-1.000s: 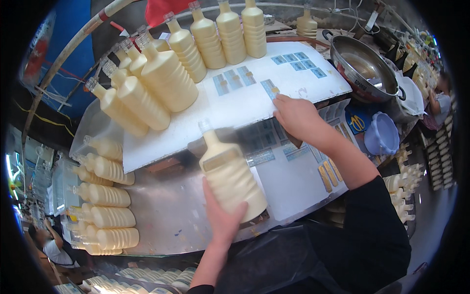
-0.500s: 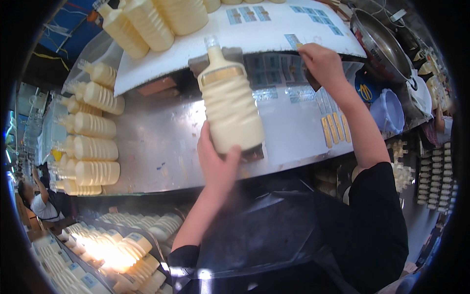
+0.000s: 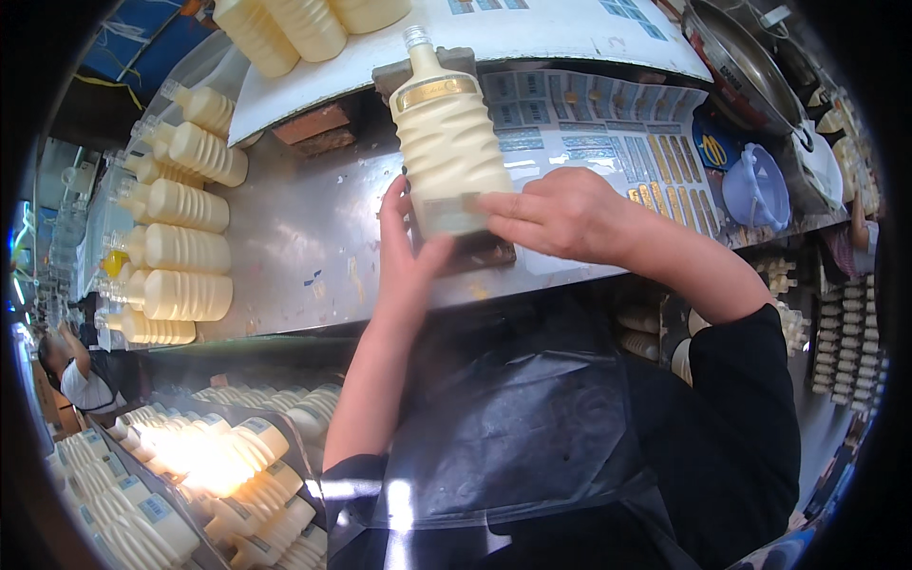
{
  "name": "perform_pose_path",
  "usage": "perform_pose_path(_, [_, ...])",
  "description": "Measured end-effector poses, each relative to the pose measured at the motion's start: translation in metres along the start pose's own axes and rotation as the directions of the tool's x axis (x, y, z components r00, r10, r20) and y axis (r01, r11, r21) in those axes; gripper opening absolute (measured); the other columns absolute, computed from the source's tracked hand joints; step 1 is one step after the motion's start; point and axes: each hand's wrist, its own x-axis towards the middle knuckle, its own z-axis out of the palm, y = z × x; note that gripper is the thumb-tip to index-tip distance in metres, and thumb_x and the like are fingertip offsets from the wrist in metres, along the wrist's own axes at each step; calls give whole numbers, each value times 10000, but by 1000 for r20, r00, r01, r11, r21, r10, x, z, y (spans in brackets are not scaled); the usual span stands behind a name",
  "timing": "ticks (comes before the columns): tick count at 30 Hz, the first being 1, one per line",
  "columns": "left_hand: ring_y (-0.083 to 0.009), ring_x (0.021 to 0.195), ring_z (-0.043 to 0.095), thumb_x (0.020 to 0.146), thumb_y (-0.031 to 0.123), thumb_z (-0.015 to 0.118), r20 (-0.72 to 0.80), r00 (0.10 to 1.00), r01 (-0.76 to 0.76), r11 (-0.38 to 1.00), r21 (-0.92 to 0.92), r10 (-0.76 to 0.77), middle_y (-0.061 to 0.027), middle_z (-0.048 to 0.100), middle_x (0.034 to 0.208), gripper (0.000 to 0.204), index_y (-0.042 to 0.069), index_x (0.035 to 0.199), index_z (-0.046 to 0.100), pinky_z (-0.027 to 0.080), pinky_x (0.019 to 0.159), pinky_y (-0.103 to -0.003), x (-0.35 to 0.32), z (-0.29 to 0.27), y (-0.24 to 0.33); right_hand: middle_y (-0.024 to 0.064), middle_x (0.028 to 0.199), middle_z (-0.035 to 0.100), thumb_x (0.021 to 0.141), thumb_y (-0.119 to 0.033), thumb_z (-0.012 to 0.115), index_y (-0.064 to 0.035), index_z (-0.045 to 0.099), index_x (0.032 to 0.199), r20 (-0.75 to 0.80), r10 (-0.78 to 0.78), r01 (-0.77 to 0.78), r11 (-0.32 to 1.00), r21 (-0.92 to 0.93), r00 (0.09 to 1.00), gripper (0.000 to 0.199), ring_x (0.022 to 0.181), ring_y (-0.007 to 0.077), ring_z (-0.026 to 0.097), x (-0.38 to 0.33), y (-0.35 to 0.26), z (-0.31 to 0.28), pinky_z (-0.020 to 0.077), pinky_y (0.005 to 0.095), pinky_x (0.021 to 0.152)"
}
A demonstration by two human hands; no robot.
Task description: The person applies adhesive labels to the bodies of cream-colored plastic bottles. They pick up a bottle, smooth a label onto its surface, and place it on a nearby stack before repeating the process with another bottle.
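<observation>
A cream-coloured bottle (image 3: 446,138) with a ribbed body, clear neck and gold band lies with its neck pointing away from me. Its upper end rests by a grey block (image 3: 382,78), its base over a dark brown support (image 3: 489,255). My left hand (image 3: 407,242) grips the lower left side, fingers along the flank and thumb across the base. At the lower front of the bottle is a small bluish-grey label (image 3: 452,213), blurred. My right hand (image 3: 565,217) has its fingers pinched together at the label's right edge; the fingertips partly cover it.
Sheets of blue and gold labels (image 3: 613,142) lie to the right, near a lilac bucket (image 3: 755,190). A white board (image 3: 560,38) crosses the back, with a brick (image 3: 313,128) under it. Cream bottles (image 3: 190,249) line the left; labelled ones (image 3: 142,503) fill racks at lower left.
My right hand has come from the white board's edge down to the bottle's lower front, where a label now shows. My left hand still holds the bottle. The view has shifted slightly.
</observation>
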Motion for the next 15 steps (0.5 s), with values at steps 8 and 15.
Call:
perform_pose_path(8, [-167, 1152, 473, 1044, 265, 617, -219, 974, -31, 994, 100, 53, -85, 472, 1252, 566, 57, 1487, 335, 390, 1056, -336, 18, 20, -23, 20, 1143, 692, 832, -124, 660, -147, 684, 983, -87, 88, -89, 996, -6, 992, 155, 668, 173, 677, -15, 7, 14, 527, 315, 536])
perform_pose_path(15, [-230, 1258, 487, 1023, 295, 584, -224, 974, -64, 994, -85, 44, -148, 494, 1351, 607, -9, 1496, 356, 390, 1101, -371, 10, 20, -21, 78, 958, 706, 949, -191, 670, -67, 666, 1269, 164, 734, -699, 519, 491, 660, 343, 749, 159, 656, -34, -7, 31, 529, 286, 681])
